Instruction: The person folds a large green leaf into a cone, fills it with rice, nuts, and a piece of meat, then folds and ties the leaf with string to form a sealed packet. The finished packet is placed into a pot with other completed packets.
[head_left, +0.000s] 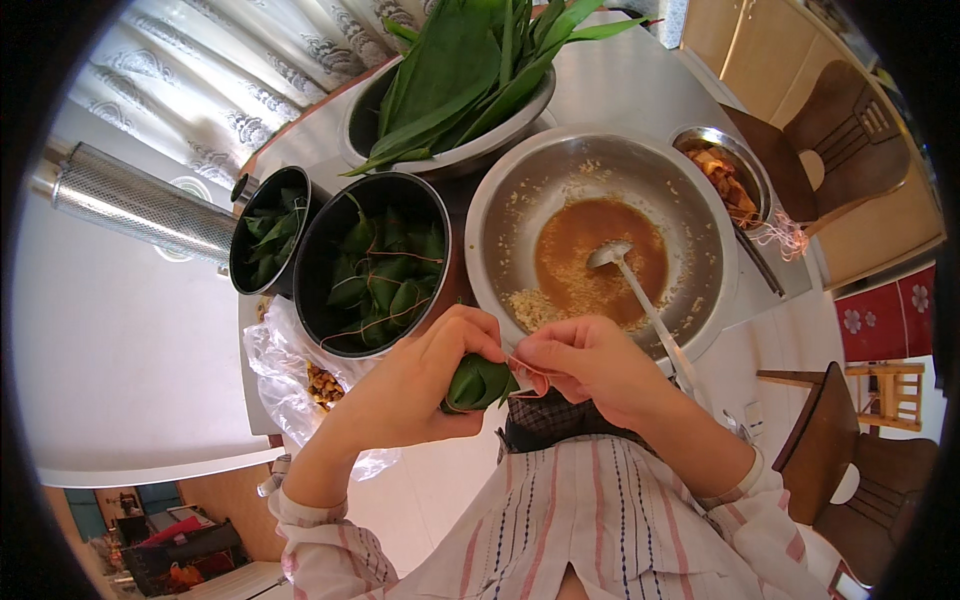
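Observation:
My left hand (427, 375) is closed around a leaf-wrapped zongzi (475, 384), held just in front of the table's near edge. At its right side, my right hand (592, 365) pinches a pink string (534, 369) that reaches towards the dumpling. Beyond the hands stands a wide steel basin (487, 225) with brown liquid and rice grains, and a metal ladle (649, 300) rests in it. A dark pot (448, 277) to the left holds several tied zongzi (390, 277). Long green leaves (450, 82) fill an oval basin (544, 94) at the back.
A smaller pot (304, 180) with wrapped zongzi stands at the left. Beside it a clear plastic bag (274, 367) holds small brown pieces. To the right are a steel bowl of meat (720, 176), pink strings (784, 232) and chopsticks (759, 262). Wooden chairs (847, 135) stand farther right.

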